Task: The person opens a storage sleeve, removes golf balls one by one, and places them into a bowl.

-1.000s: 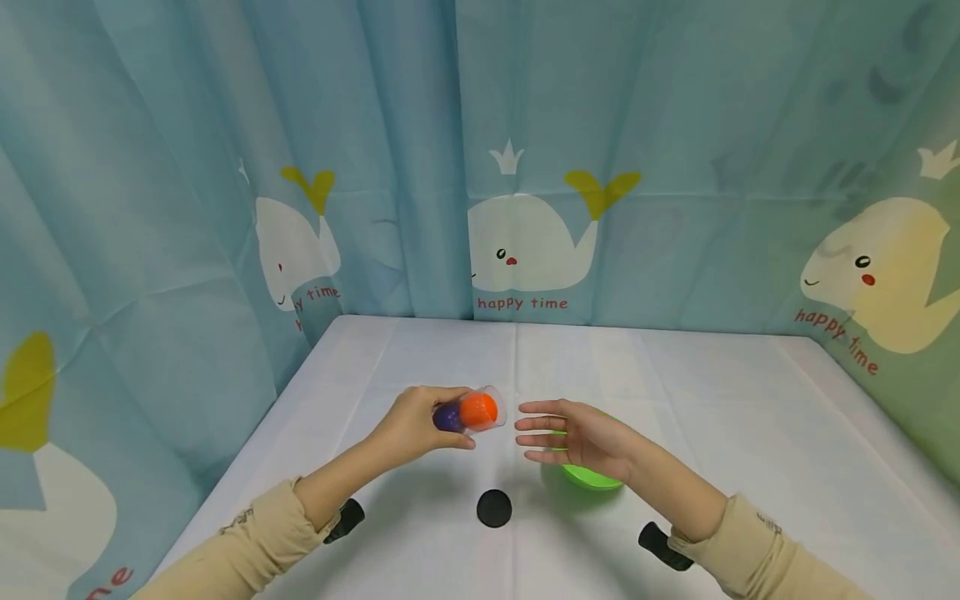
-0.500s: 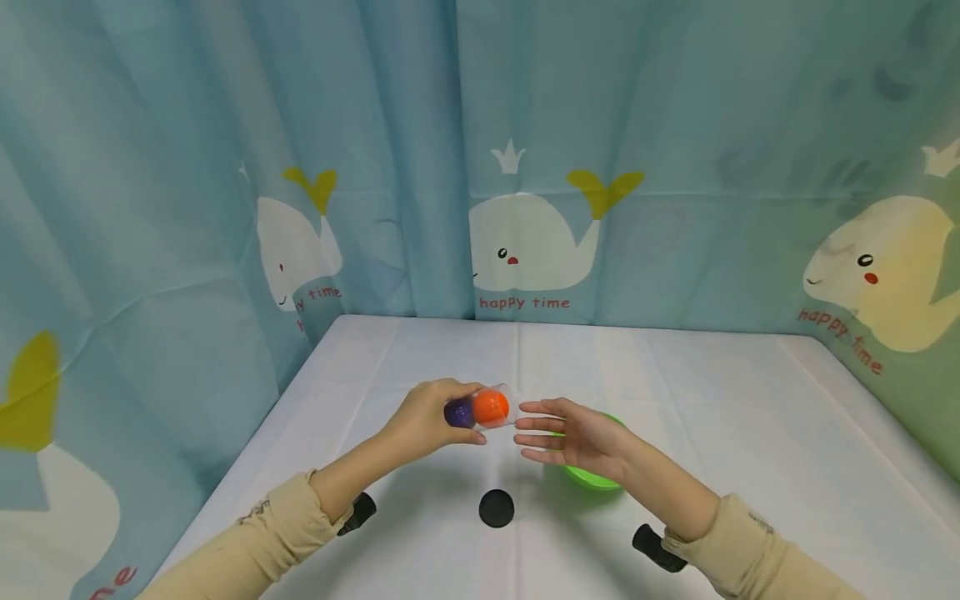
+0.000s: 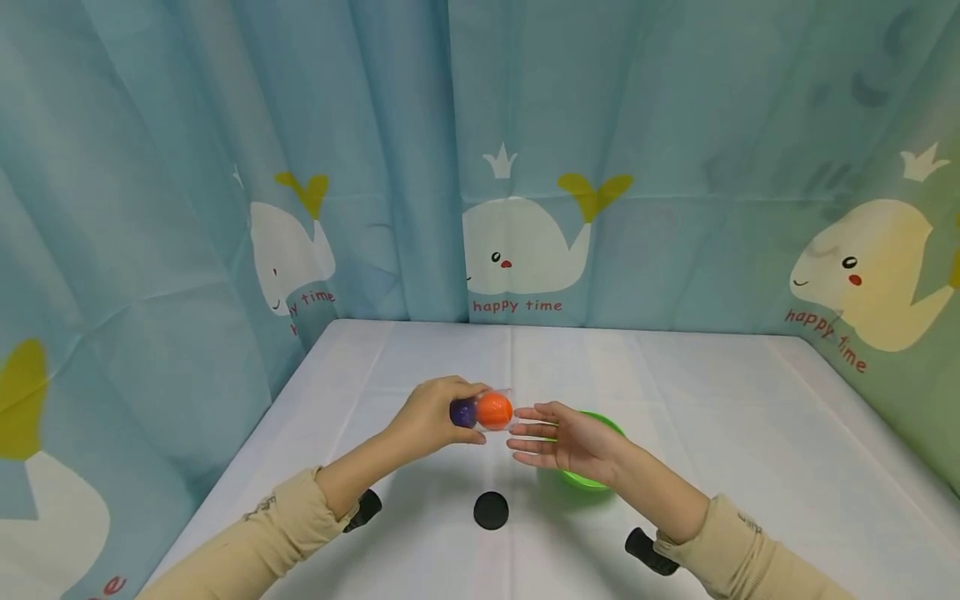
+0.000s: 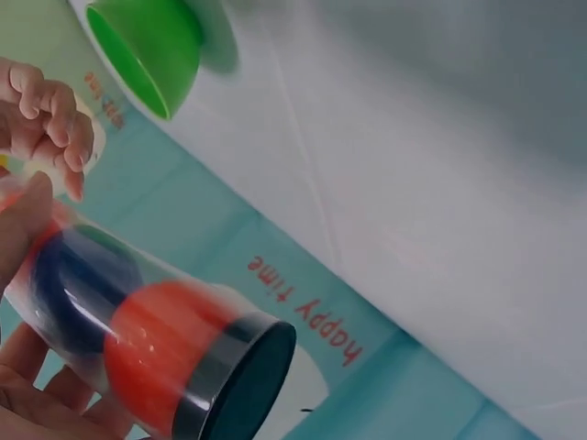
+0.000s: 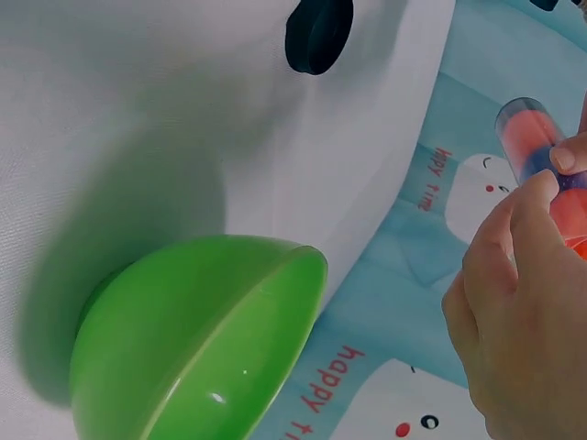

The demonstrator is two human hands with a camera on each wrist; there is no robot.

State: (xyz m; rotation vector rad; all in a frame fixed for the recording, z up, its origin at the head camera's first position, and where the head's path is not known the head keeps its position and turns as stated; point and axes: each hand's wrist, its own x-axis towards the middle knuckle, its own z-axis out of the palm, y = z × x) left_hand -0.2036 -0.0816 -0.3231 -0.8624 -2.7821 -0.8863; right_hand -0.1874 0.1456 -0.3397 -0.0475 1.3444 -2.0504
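Observation:
My left hand point(image 3: 426, 421) grips a clear tube point(image 4: 248, 380) with a black end, tilted on its side above the table. Inside are several balls, among them an orange ball point(image 3: 494, 411) towards the right hand and a dark blue ball point(image 3: 462, 412) beside it. In the left wrist view another red-orange ball point(image 4: 160, 353) lies against the black end. My right hand point(image 3: 577, 440) hovers with fingers spread, just right of the tube and holding nothing. Below it stands a green bowl point(image 5: 193, 321), partly hidden by that hand in the head view.
A round black lid point(image 3: 491, 510) lies on the white tablecloth point(image 3: 420, 354), in front of and between the hands. Blue curtains point(image 3: 405, 125) with whale prints hang behind and at the sides of the table. Black wrist devices point(image 3: 651, 552) sit at both cuffs.
My left hand has moved right with the tube, bringing its orange-ball end close to the right fingertips. The tube lies flatter than before. The right hand has shifted only slightly.

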